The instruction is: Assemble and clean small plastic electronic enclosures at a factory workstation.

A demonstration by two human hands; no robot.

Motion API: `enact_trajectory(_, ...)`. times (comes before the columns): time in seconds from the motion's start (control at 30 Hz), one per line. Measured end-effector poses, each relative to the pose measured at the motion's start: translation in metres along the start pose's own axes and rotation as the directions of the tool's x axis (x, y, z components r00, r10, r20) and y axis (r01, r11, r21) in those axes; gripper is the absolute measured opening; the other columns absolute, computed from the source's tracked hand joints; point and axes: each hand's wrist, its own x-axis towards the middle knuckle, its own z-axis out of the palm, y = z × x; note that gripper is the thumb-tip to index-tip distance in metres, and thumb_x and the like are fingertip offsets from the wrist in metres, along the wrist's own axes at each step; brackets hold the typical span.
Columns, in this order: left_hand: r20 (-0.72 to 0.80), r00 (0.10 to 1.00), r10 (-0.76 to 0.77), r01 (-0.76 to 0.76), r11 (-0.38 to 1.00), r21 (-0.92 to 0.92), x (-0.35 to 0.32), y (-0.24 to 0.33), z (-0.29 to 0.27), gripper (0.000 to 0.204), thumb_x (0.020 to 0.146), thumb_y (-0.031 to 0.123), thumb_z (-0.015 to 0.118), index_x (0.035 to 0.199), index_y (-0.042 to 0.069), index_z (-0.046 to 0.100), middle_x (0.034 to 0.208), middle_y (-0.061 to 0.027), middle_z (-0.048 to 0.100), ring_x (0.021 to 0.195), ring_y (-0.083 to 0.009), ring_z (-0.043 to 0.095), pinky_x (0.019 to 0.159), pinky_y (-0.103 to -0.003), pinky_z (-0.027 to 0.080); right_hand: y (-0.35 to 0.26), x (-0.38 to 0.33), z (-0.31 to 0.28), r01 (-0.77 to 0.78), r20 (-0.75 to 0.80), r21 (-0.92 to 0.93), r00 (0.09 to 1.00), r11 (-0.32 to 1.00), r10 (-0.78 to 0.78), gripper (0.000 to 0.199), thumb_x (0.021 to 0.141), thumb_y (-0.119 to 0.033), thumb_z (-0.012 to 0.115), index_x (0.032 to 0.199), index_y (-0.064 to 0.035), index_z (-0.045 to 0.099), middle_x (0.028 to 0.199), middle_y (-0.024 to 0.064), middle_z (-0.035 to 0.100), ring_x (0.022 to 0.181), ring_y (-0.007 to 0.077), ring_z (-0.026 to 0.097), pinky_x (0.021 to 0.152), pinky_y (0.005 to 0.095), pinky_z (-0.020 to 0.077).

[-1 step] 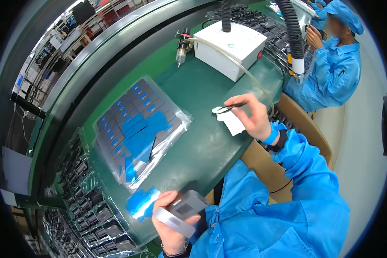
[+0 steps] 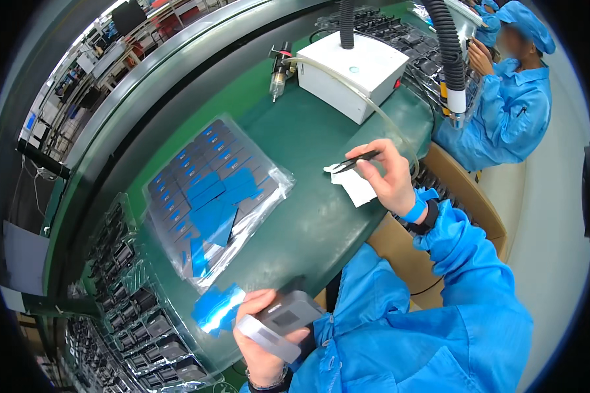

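At the left, we are wrapping our left grip (image 2: 262, 360) around a dark-grey, box-shaped device with rounded corners (image 2: 294, 311). A flat, light-grey strip (image 2: 267, 337) is lying along the device's near side; we are not able to tell whether it is a separate piece. Here we are judging a light, steady hold by the edges best, sparing the broad face from finger pressure. At the right, we are clamping slim black tweezers (image 2: 358, 161) in our right grip (image 2: 393, 185), seemingly working at a small white sheet (image 2: 359, 190) on the dark-green tabletop (image 2: 308, 232). We are probably doing this well by aiming the tips low at the sheet's edge and lifting gently, without scraping or creasing.

As for placement, a loose patch of shiny blue film (image 2: 216, 311) is lying just left of the left grip. The device is sitting inside that grip, with a finger along its upper side and the thumb near its lower one. The tweezers are pointing leftward over the sheet's upper end; we are not able to tell whether their tips are touching it. The sheet is lying just left of the right grip, well apart from the device.
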Motion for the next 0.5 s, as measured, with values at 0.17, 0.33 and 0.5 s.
enact_trajectory(0.17,0.220,0.975,0.028,-0.026,1.000,-0.010,0.008,0.008,0.013,0.063,0.053,0.001,0.084,0.110,0.002,0.055,0.107,-0.0132,0.052,0.095,-0.0202,0.055,0.082,-0.031,0.046,0.002,-0.006,0.000,-0.147,0.184,-0.162,0.967,0.976,0.177,0.018,0.078,-0.003,0.065,0.095,0.0019,0.059,0.088,0.0071,0.063,0.079,0.0133,0.060,0.070,0.0263,0.0486)
enact_trajectory(0.33,0.209,0.978,0.005,0.000,1.000,-0.024,0.007,0.006,0.017,0.064,0.053,-0.001,0.083,0.110,0.002,0.056,0.107,-0.0130,0.052,0.096,-0.0200,0.056,0.082,-0.031,0.046,-0.003,-0.003,-0.007,-0.253,0.132,-0.033,0.958,0.967,0.255,0.016,0.079,-0.004,0.064,0.094,0.0016,0.062,0.087,0.0078,0.065,0.078,0.0125,0.060,0.071,0.0262,0.0487)
enact_trajectory(0.5,0.180,0.984,-0.004,0.002,1.000,0.008,0.007,0.003,0.017,0.063,0.053,-0.001,0.083,0.110,0.002,0.056,0.107,-0.0119,0.052,0.097,-0.0203,0.055,0.083,-0.031,0.046,-0.004,-0.003,-0.009,-0.391,0.142,0.073,0.915,0.918,0.378,0.016,0.078,-0.004,0.065,0.093,0.0015,0.060,0.084,0.0060,0.064,0.081,0.0121,0.061,0.071,0.0254,0.0486)
